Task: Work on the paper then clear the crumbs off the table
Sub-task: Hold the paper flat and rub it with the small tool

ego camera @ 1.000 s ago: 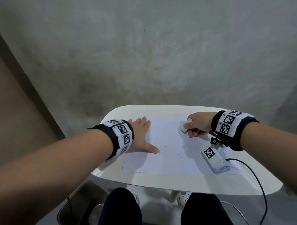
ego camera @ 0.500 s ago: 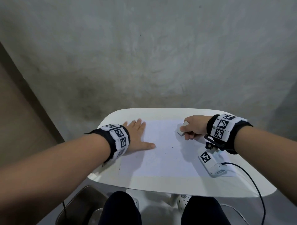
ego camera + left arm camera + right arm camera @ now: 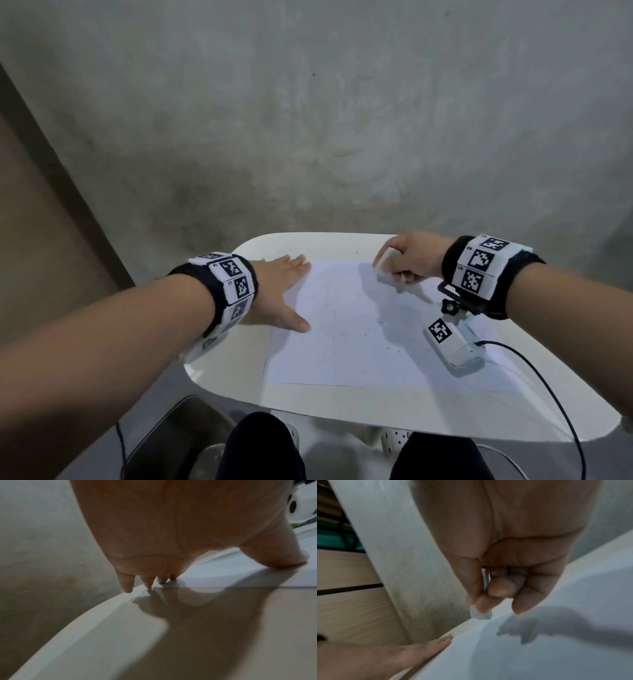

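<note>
A white sheet of paper (image 3: 346, 329) lies on the small white table (image 3: 342, 407). Faint pencil marks and a few dark crumbs (image 3: 387, 347) show on it. My left hand (image 3: 281, 291) lies flat with straight fingers on the paper's left edge, thumb spread; in the left wrist view its fingertips (image 3: 127, 586) touch the table near the far rim. My right hand (image 3: 407, 260) pinches a white eraser (image 3: 385, 265) at the paper's far right part. In the right wrist view the eraser (image 3: 480, 613) pokes out below the curled fingers, close above the paper (image 3: 539, 649).
The table's rounded far edge (image 3: 308, 236) is close to a grey concrete wall. A black cable (image 3: 548, 387) runs from the right wrist camera (image 3: 455, 346) over the table's right side. My knees (image 3: 260, 448) are under the near edge, with a metal bin (image 3: 171, 438) at lower left.
My right hand with the eraser has shifted a little toward the paper's far edge. The left hand stays flat on the paper's left side. The head view has tilted slightly.
</note>
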`<state>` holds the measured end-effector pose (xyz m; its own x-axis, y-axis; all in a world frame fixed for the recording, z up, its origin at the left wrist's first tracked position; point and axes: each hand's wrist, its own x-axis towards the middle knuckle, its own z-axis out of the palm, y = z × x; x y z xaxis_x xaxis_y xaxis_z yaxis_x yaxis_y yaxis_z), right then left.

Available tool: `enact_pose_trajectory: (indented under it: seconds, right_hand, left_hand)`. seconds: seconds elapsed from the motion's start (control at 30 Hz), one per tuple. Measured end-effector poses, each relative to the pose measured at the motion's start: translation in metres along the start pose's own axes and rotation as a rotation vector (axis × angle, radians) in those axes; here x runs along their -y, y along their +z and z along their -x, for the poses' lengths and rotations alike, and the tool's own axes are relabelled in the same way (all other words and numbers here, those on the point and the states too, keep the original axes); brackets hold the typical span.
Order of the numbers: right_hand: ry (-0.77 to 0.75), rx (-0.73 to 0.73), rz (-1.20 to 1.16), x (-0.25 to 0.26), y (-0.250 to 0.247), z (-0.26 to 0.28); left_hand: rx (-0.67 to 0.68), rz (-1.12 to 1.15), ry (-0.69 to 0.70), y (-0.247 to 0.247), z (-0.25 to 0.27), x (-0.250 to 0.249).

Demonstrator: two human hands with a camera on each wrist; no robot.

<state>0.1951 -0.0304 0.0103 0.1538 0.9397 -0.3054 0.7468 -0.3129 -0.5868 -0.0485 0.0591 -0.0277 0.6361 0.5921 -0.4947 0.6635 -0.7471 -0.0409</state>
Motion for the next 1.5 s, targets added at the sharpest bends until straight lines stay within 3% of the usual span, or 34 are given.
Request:
enact_pose_trajectory:
  seconds: [0.17, 0.27, 0.5, 0.63, 0.8, 0.93, 1.1, 1.23, 1.37, 1.5]
  right_hand:
    - [-0.132, 0.088, 0.431, 0.045, 0.019, -0.012]
    - [-0.189, 0.016, 0.668, 0.057, 0.029, -0.021]
    - [-0.147, 0.064, 0.927, 0.062, 0.042, -0.026]
    - [-0.308, 0.147, 0.904, 0.070, 0.070, -0.014]
    - [-0.155, 0.049, 1.022, 0.071, 0.044, -0.021]
    - [-0.307, 0.205, 0.959, 0.081, 0.072, -0.007]
    - [-0.111, 0.030, 1.038, 0.073, 0.045, -0.019]
    - [-0.254, 0.221, 0.949, 0.085, 0.072, -0.001]
    - [-0.143, 0.040, 0.976, 0.072, 0.047, -0.016]
    - [-0.226, 0.221, 0.935, 0.083, 0.070, 0.003]
  left_hand:
    - [-0.014, 0.001, 0.011, -0.001, -0.005, -0.007]
    - [-0.009, -0.014, 0.034, -0.010, -0.006, -0.015]
    - [0.027, 0.021, 0.060, -0.005, -0.009, -0.020]
    - [0.003, 0.071, 0.073, -0.005, -0.008, -0.021]
    - [0.002, 0.012, 0.075, -0.003, -0.009, -0.019]
    - [-0.006, 0.076, 0.087, -0.002, -0.009, -0.018]
    - [0.010, 0.030, 0.070, -0.004, -0.007, -0.020]
    - [0.008, 0.071, 0.049, -0.005, -0.004, -0.022]
    - [0.021, 0.054, 0.065, -0.001, -0.009, -0.019]
    - [0.011, 0.062, 0.057, -0.002, -0.007, -0.021]
